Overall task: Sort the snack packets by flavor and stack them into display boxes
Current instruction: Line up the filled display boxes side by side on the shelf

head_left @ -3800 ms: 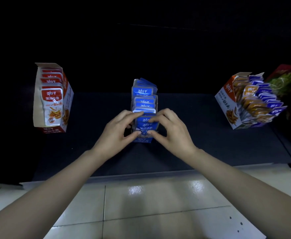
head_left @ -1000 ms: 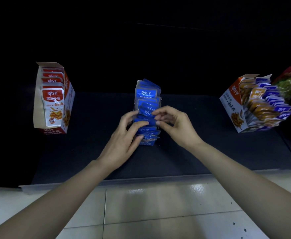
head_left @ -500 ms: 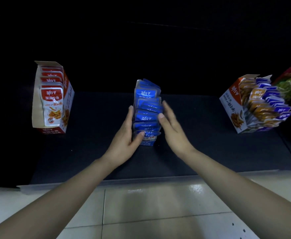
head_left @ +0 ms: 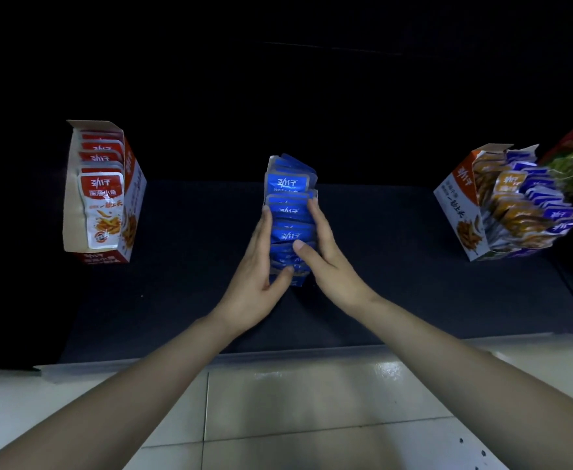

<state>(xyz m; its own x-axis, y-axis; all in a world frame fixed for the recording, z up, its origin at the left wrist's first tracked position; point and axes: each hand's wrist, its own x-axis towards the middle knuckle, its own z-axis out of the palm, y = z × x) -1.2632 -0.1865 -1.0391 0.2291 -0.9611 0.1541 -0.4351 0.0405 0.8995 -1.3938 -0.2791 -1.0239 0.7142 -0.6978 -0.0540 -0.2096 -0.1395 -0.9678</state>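
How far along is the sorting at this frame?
Done: the left box shows only red packets. In hand: the left hand and right hand press flat on either side of the blue packets, squaring the row. Left to do: the right box mixes orange packets with blue ones.

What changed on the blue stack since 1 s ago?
The right hand let go of the blue packet it pinched; both it and the left hand now press flat against the sides of the blue packet stack. The red-packet box and the orange-and-blue packet box stayed put.
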